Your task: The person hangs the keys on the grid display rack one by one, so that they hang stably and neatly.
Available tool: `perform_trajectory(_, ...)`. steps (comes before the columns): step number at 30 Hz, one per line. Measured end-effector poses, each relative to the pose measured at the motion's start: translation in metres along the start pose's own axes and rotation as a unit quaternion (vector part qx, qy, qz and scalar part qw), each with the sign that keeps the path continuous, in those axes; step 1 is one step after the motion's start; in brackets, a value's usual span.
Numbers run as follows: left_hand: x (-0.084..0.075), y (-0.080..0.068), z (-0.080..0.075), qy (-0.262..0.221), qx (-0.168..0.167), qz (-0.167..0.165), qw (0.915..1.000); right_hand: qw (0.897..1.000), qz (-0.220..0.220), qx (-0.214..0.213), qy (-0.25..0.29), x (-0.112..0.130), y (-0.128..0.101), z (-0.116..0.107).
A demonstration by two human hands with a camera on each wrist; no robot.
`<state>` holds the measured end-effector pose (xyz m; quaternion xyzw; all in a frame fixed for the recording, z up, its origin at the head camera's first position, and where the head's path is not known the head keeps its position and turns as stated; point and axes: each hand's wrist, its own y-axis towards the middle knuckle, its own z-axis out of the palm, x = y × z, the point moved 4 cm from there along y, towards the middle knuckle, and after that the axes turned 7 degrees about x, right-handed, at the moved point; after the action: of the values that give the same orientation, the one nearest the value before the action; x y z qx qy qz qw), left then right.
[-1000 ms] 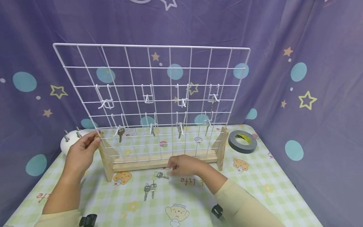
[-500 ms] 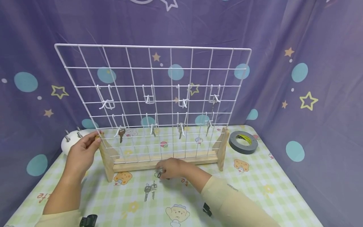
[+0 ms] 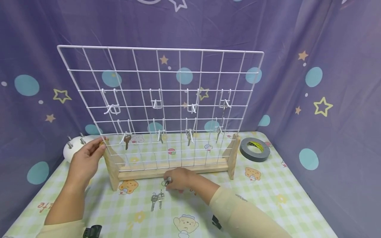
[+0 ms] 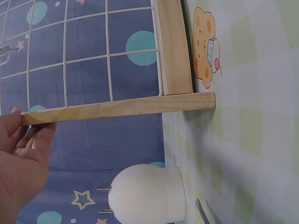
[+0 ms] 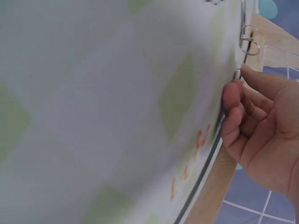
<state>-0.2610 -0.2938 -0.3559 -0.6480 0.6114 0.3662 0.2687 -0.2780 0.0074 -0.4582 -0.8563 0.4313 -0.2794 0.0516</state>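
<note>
the white wire grid [image 3: 160, 99] stands in its wooden base [image 3: 166, 170] toward the far edge of the tabletop [image 3: 268, 191]; its lower row of hooks looks filled, with four keys [image 3: 127, 139] hanging side by side, while the upper row of four hooks [image 3: 156, 104] seems bare, though the one furthest right is too fine to read for sure; so by my judgement about half the hanging is done and the upper row is left.

the right hand [image 3: 178, 179] lies on the cloth just in front of the base, near the middle of the tabletop, its fingers curled and pinching a key on a ring [image 3: 166, 181] that sits at the fingertips, still low at the cloth; the right wrist view shows the fingers bunched at the table surface; two more keys [image 3: 157, 199] lie together just nearer the front edge, untouched.

the left hand [image 3: 86, 158] grips the left wooden upright [image 4: 117, 108] of the stand, fingers wrapped at its top; a white rounded holder [image 4: 149, 192] sits near the far left corner, and a roll of grey tape [image 3: 254, 148] lies near the far right corner.
</note>
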Motion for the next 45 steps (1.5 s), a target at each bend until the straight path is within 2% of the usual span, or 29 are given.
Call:
perform_trajectory(7,0.000,0.000,0.000,-0.010,-0.001,0.010,0.9999,1.000,0.011,-0.014,-0.007,-0.001,0.002,0.006)
perform_trajectory(13,0.001,0.001,0.000,-0.013,-0.004,0.015,0.9998,1.000,-0.002,-0.020,-0.014,-0.001,0.002,0.005)
perform_trajectory(20,0.002,0.002,0.000,-0.018,-0.003,0.019,0.9997,0.997,-0.046,-0.046,0.038,-0.006,-0.005,-0.004)
perform_trajectory(27,0.001,0.001,0.000,-0.009,-0.001,0.013,0.9999,0.992,-0.056,-0.058,0.101,-0.014,-0.018,-0.015)
perform_trajectory(32,0.000,0.001,0.000,-0.008,0.000,0.013,0.9999,0.985,-0.068,-0.080,0.134,-0.013,-0.032,-0.027)
perform_trajectory(37,0.000,0.001,-0.001,-0.004,0.000,0.010,0.9999,0.974,-0.094,-0.103,0.177,-0.007,-0.048,-0.039)
perform_trajectory(45,0.000,0.000,0.000,-0.005,0.002,0.014,0.9999,0.961,-0.122,-0.129,0.210,0.007,-0.077,-0.059)
